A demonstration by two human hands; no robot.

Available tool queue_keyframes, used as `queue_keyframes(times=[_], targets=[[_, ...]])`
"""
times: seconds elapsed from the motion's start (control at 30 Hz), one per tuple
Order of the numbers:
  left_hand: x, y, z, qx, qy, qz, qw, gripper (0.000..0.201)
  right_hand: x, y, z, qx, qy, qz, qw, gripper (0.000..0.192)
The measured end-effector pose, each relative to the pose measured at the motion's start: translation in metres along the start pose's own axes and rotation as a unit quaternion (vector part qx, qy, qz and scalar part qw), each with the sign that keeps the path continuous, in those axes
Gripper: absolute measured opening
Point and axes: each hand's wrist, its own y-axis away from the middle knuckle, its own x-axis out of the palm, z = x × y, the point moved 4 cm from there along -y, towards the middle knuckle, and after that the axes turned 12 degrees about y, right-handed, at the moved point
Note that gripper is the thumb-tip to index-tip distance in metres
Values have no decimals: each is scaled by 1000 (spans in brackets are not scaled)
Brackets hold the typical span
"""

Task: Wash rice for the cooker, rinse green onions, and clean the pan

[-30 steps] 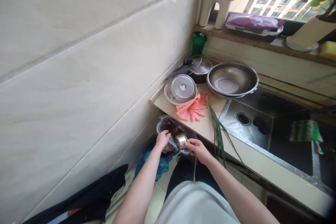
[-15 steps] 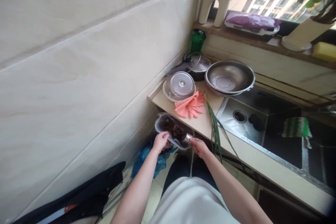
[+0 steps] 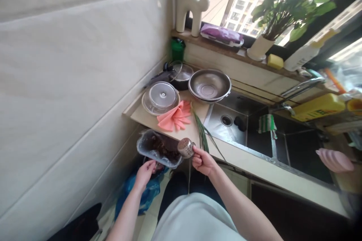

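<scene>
The tiled wall (image 3: 70, 83) fills the view from 7 o'clock through 11 o'clock. The counter (image 3: 147, 118) runs from centre toward 4 o'clock, with the sink (image 3: 243, 128) set into it at 3 o'clock. On the windowsill at 1 o'clock stands a potted plant (image 3: 285, 0), with a cream cat figure (image 3: 190, 5) at 12 o'clock.

On the counter, just above centre, sits a steel bowl (image 3: 209, 84). To its 9 o'clock side lies a glass lid (image 3: 161, 97) on a clear dish. A pair of pink rubber gloves (image 3: 174, 116) lies at the lid's 5 o'clock, touching the dish rim. Green onion stalks (image 3: 202, 131) lie beside the gloves, their ends hanging over the counter edge.

Below the counter edge, slightly toward 7 o'clock from centre, a clear plastic bin (image 3: 154, 150) holds dark scraps. A blue bag (image 3: 147, 192) lies on the floor under it.

Your left hand (image 3: 145, 171) is at the bin's lower rim, at its 6 o'clock. Its fingers are curled there, but you cannot tell whether they clasp the rim or only touch it.

Your right hand (image 3: 202, 161) is closed around the perforated steel strainer cup (image 3: 186, 147). The cup is tilted on its side, just beside the bin's 3 o'clock edge and in front of the counter edge.
</scene>
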Motion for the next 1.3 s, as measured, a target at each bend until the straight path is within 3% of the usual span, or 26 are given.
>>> queue_keyframes(times=[0.1,0.2,0.33,0.43,0.53,0.67,0.73,0.83,0.93,1.03,1.13,1.23,1.3], targets=[[19,14,-15,31,-1,7,1000,56,-14,23,27,-46,12,-30,998,52],[49,44,-55,158,-51,-8,986,37,-21,33,41,-56,97,-67,991,52],[94,92,-115,401,-184,-12,897,22,-10,28,39,-82,240,-69,965,49],[111,107,-128,463,-273,-12,843,22,7,19,26,-93,294,-45,950,48],[103,107,-121,479,-281,-44,830,20,24,13,12,-89,315,-38,944,49],[78,99,-100,488,-248,-76,834,15,42,7,-7,-80,318,-36,944,49],[66,84,-85,431,-289,-79,851,19,48,3,-18,-76,319,-46,944,49],[50,48,-59,278,-391,-80,874,23,51,2,-27,-74,323,-73,941,50],[46,10,-42,211,-424,-53,879,31,45,10,-20,-82,334,-88,935,48],[57,-18,-33,179,-446,-14,877,28,15,31,12,-126,342,-116,924,46],[67,-32,-26,136,-473,-21,870,36,-45,61,64,-215,370,-197,882,43],[77,-35,-22,153,-491,-29,857,33,-127,85,123,-249,471,-312,786,34],[83,-33,-21,157,-491,-32,857,33,-181,86,159,-187,615,-370,670,27]])
